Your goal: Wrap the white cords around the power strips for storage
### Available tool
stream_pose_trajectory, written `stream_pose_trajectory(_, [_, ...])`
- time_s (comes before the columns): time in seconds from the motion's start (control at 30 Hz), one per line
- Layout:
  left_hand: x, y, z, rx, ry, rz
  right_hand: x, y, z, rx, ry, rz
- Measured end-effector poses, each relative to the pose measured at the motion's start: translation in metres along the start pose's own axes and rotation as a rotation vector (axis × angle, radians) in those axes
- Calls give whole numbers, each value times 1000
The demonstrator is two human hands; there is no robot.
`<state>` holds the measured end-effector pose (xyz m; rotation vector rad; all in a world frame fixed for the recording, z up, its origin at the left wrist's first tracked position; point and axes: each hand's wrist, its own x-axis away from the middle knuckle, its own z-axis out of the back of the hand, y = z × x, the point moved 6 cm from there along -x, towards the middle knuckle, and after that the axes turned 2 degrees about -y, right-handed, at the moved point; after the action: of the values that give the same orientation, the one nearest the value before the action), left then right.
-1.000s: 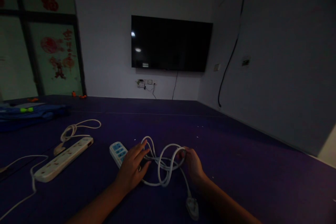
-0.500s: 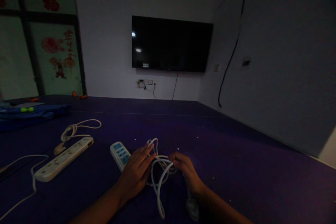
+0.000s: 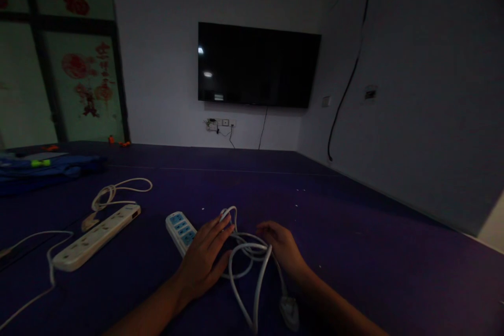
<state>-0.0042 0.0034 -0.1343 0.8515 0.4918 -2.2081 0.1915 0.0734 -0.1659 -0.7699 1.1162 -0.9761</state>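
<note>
A white power strip with blue sockets [image 3: 180, 228] lies partly covered by my left hand [image 3: 207, 249]. That hand is open, its fingers stretched out over the strip's end, with the fingertips against the white power cord [image 3: 258, 286]. The cord lies in loose loops between both hands. My right hand [image 3: 286, 249] is closed at the right side of the loops, its fingers curled and the cord sharply bent at its inner side. The exact grip there is partly hidden. Below my right wrist lies the cord's pale plug [image 3: 289, 312].
To the left lies a second white power strip [image 3: 98, 235] with its coiled cord [image 3: 112, 191]. Blue fabric [image 3: 71, 165] lies farther back on the purple surface [image 3: 374, 252]. Ahead, a television [image 3: 258, 65] hangs on the wall; a dark cable [image 3: 346, 89] runs down the right wall.
My right hand has shifted slightly right, and the cord loop beside it has moved right and spread wider near me. The plug shows more fully. My left hand stays nearly in place.
</note>
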Motion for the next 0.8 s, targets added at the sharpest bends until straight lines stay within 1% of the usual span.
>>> stream_pose_trajectory(0.1, [0,-1,-2,-1,-13,17,0,4,0,200,-37,15])
stream_pose_trajectory(0.2, [0,-2,-4,-7,-21,15,4,-1,-2,458,-111,89])
stream_pose_trajectory(0.27, [0,-2,-5,-17,-24,19,5,-4,-3,556,-157,124])
stream_pose_trajectory(0.4, [-1,-3,-7,-22,-7,40,3,-5,1,614,-143,152])
stream_pose_trajectory(0.57, [-1,-2,-6,-8,2,28,-1,2,1,614,-164,195])
stream_pose_trajectory(0.67, [-1,-3,-6,-6,-8,22,-2,-2,3,662,-114,254])
stream_pose_trajectory(0.73, [-1,-4,-7,-1,-18,25,-2,-9,10,719,-25,295])
stream_pose_trajectory(0.8, [-2,-4,-7,13,-34,29,-2,-19,21,774,92,351])
